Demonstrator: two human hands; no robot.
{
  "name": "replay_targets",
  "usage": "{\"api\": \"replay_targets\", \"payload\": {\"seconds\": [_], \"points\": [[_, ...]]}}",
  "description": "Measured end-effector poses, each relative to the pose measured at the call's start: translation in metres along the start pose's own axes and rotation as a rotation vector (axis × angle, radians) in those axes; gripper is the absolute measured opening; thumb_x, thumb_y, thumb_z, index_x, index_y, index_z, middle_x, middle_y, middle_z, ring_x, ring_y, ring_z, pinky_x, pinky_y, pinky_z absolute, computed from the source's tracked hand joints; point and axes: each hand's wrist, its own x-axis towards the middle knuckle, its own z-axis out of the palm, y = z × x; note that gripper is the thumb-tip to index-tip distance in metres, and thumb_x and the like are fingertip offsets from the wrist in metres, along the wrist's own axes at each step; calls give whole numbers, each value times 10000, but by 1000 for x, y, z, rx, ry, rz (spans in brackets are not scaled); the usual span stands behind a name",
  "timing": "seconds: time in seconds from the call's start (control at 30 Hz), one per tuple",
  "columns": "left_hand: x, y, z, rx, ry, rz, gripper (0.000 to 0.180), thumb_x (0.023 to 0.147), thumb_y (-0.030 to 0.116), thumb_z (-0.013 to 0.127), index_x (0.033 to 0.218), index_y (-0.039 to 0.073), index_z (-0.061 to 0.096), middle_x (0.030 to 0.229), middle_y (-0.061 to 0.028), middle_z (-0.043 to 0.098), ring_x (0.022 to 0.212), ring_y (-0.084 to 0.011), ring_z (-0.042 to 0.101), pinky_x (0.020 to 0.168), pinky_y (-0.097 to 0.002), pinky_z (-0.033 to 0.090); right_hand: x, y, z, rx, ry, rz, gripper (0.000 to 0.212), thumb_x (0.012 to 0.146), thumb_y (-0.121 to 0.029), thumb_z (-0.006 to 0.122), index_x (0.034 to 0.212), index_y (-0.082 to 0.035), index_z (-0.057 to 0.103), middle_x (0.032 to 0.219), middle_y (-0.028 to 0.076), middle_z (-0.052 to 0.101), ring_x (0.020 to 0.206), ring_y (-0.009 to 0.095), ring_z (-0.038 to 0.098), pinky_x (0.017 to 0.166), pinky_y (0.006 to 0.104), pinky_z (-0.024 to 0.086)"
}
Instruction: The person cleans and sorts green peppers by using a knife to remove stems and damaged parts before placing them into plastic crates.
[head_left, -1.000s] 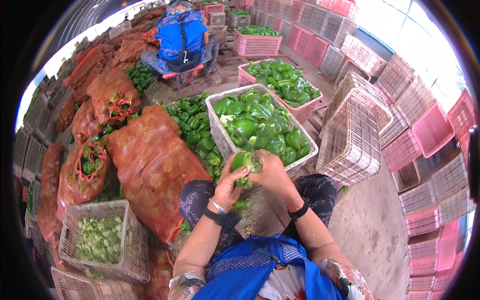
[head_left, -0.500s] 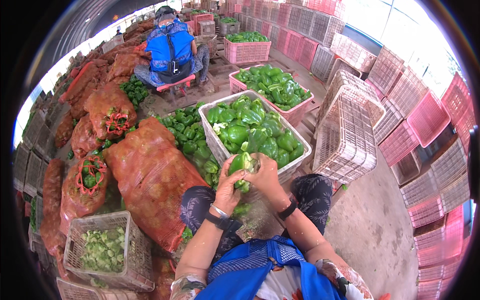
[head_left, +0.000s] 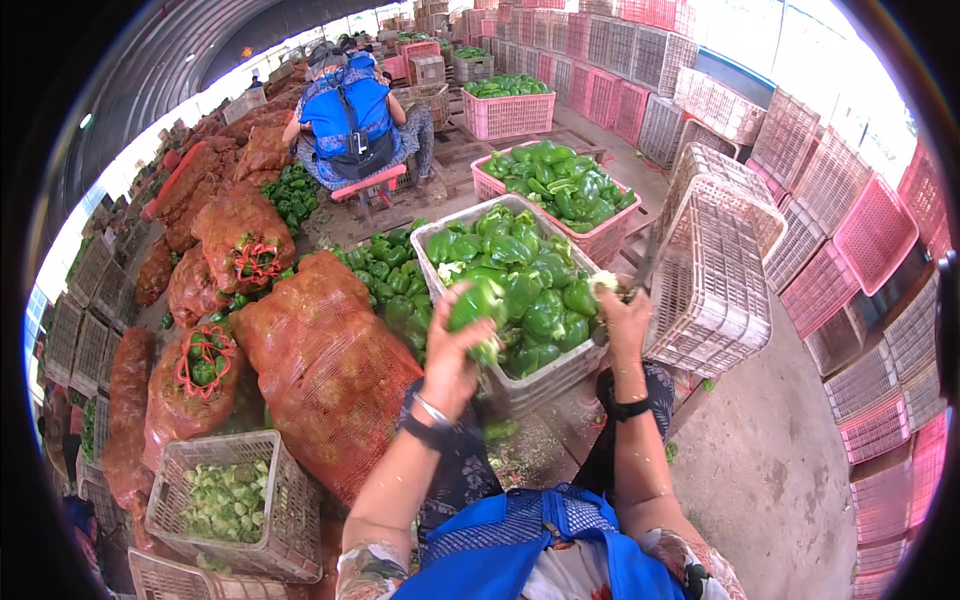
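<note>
Grey flr (head_left: 755, 490) around you. Directly on it, to your L: full red mesh sack (head_left: 325, 375), w/ loose grn peppers (head_left: 385, 272) heaped beside it; to your R: sm. grn scrap (head_left: 671, 452).

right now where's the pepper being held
In the head view's centre, the pepper is in the left hand, by the left side of the full pale crate.

- Two bare hands: left hand (head_left: 450, 370), right hand (head_left: 626, 325)
- One green pepper (head_left: 477, 305) in the left, one pale core (head_left: 604, 284) in the right
- Two dark wristbands (head_left: 428, 433), one silver bracelet (head_left: 432, 412)
- Three nearest pepper-filled crates, I count: one whitish crate (head_left: 550, 386), two pink crates (head_left: 610, 241)
- One crate of pale pieces (head_left: 295, 508), lower left
- Two red-tied sacks (head_left: 180, 412) in front
- One red stool (head_left: 368, 185)
- Stacked crates (head_left: 700, 280) beyond my counting
</note>
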Motion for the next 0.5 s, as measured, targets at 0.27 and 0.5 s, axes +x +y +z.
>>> {"api": "replay_targets", "payload": {"seconds": [0.27,0.5], "points": [[199,54,-57,881,123,591,702,616,40,810,1254,77,519,1126,-126,601,1023,-252,599,916,-350,492,-9,-36,-26,402,-107,219,184,786,-44,608,965,-2,599,703,-6,541,517,65,448,468,223,337],[350,-55,-134,1896,68,49,824,802,548,645,1483,243,296,1537,-200,236,1415,-374,245,1094,-629,217,-24,-29,-24,346,-127,392,287,710,-75,573,974,29,609,714,11,567,510,74,464,470,217,349]]}}
